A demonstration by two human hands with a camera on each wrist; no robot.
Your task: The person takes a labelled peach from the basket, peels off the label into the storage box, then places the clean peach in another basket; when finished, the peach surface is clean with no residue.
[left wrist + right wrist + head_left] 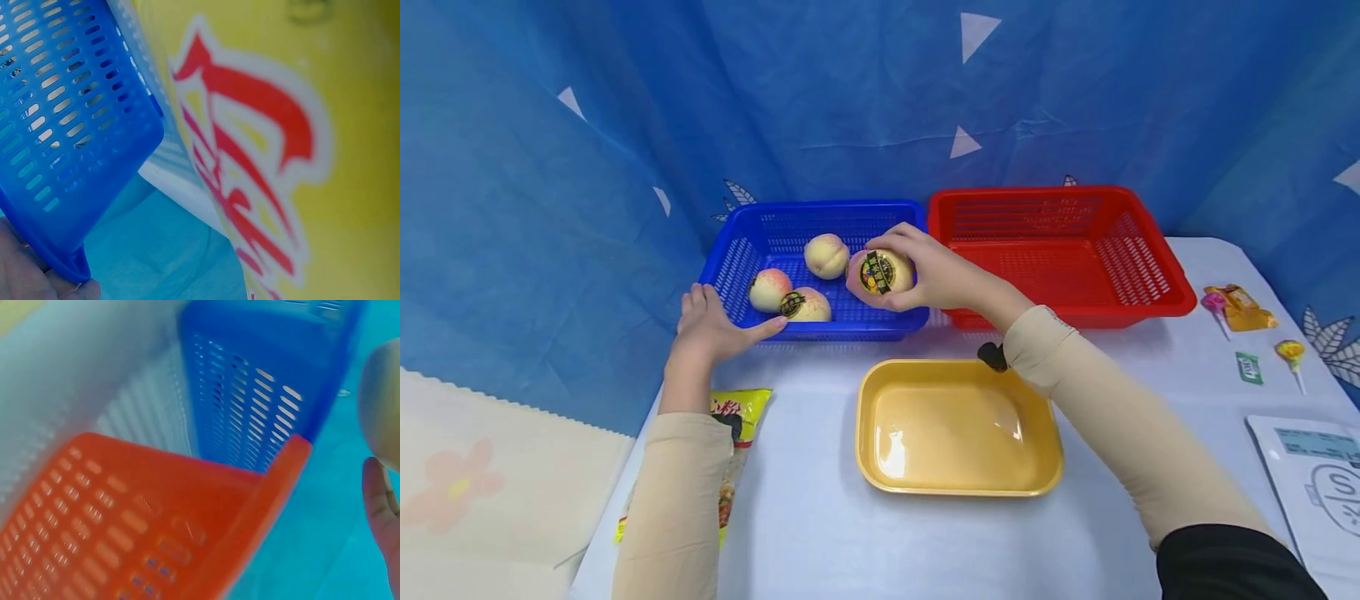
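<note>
My right hand [928, 271] holds a peach [883, 273] with a dark printed label over the right end of the blue basket [842, 332]. In the right wrist view, part of that peach [382, 403] shows at the right edge, above a finger. Three more peaches lie in the basket: one at the back [827, 256], one at the left [769, 290] and a labelled one at the front [808, 306]. My left hand [707, 329] rests at the basket's front left corner, thumb stretched along the front rim. The left wrist view has its fingers [31, 275] against the rim.
A red basket [1060, 318] stands right of the blue one. Nearer lies a yellow tray [955, 433]. A yellow food packet [741, 408] is under the left forearm. At the right are lollipops [1291, 352], a brown wrapper [1243, 308], a green sachet [1249, 367] and a white scale-like panel [1311, 475].
</note>
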